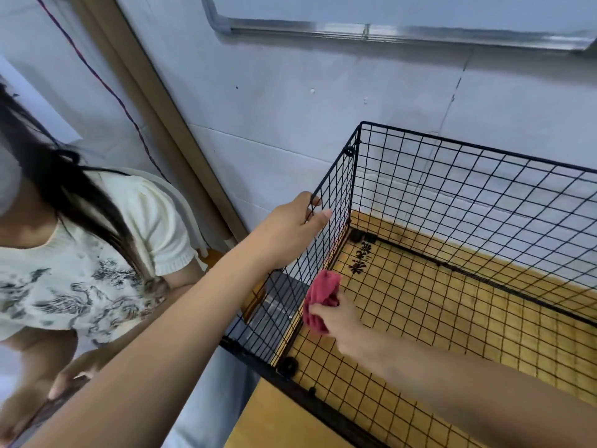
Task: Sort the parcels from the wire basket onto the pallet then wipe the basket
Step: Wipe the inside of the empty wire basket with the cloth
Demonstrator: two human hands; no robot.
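My left hand (292, 231) is up on the wire basket (468, 145). My fingers are curled over the top wire of the basket's left wall, and they hold it tight.

My right hand (339, 321) is down inside the basket. It grips a red cloth (321, 302) that is all bunched up. My fingers are closed round it. The cloth is low down, right at the left wall, close to where the wall meets the basket's floor. I cannot tell if the cloth is pressing on the wires or is just beside them.

The basket is black and made of thin wires in little squares. It sits on a yellow wooden top (420, 231). I can see the wood through the wire floor. Some black writing (361, 257) is on the wood, near the far left corner of the basket. The back of the basket is close to a pale wall (290, 108). A shiny metal rail (355, 27) runs along the wall high up, and a thin red cord (106, 85) hangs down on the left.

Another person (97, 253) in a white top with grey drawings is on my left, beside my left arm.
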